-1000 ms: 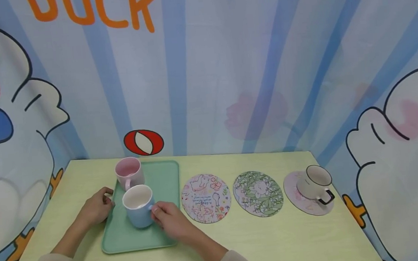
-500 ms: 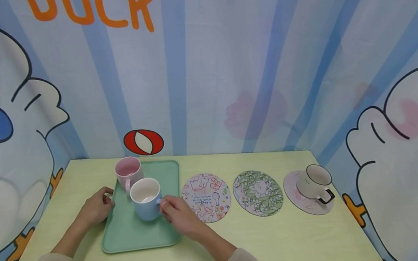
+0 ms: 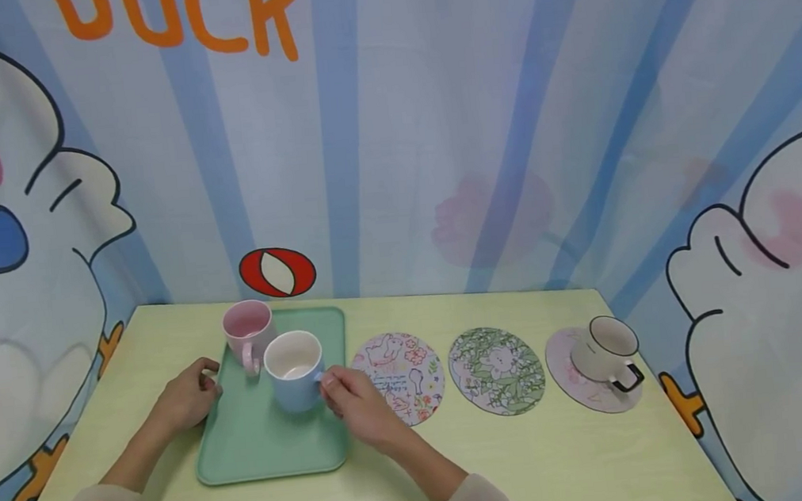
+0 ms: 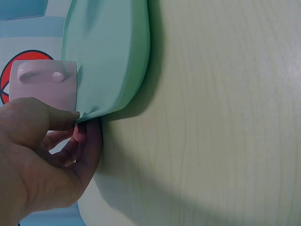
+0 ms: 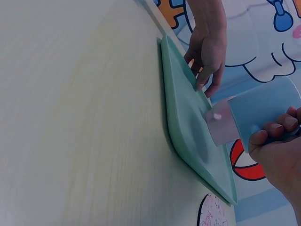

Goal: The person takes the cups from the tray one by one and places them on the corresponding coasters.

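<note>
My right hand (image 3: pixel 363 406) grips the handle of a light blue mug (image 3: pixel 296 385), white inside, and holds it upright over the right half of a green tray (image 3: pixel 269 457). In the right wrist view the blue mug (image 5: pixel 263 110) appears raised off the tray. A pink mug (image 3: pixel 249 337) stands at the tray's far left corner, its handle towards me. My left hand (image 3: pixel 186 396) is at the tray's left edge. The left wrist view shows its thumb above the rim and its fingers below, pinching the tray (image 4: pixel 106 56).
To the tray's right lie a flowery round coaster (image 3: pixel 401 374), partly behind my right hand, and a green patterned coaster (image 3: pixel 496 371). A cream mug (image 3: pixel 599 352) with a black-edged handle stands on a pink coaster (image 3: pixel 561 364). A printed curtain (image 3: pixel 400 163) hangs behind the pale table (image 3: pixel 535 469).
My right hand has carried the blue mug to the right and a little away from me, from mid-tray towards the tray's right side. My left hand has stayed at the tray's edge.
</note>
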A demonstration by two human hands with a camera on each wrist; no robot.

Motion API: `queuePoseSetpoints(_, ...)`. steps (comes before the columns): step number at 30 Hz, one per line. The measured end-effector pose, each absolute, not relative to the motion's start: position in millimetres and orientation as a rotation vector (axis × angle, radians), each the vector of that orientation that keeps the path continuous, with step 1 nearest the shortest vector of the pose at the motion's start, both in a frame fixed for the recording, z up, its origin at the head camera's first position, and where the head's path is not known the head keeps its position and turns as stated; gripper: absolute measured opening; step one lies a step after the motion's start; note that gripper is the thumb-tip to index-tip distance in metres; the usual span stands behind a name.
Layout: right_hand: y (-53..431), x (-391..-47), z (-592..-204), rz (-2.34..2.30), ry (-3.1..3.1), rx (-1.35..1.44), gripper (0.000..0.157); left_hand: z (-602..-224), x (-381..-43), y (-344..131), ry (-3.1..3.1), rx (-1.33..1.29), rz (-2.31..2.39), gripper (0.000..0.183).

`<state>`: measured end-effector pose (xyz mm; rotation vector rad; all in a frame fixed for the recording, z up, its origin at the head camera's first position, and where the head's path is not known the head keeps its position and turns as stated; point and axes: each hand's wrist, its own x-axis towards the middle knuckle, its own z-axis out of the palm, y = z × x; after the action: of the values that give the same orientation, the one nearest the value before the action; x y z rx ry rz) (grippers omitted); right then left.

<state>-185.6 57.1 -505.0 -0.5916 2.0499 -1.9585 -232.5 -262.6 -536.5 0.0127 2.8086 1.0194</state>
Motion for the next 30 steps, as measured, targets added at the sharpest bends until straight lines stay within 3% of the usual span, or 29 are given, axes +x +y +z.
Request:
queuePoseSetpoints(24, 81, -195, -493, -2.039, 2.081, -0.611, 0.035, -536, -232, -263, 2.787, 0.002, 1.04, 0.038)
queuePoseSetpoints(30, 86, -196, -489, -2.056, 2.059, -0.63, 0.04, -534, -232, -262, 2.788, 0.0, 1.03, 0.039)
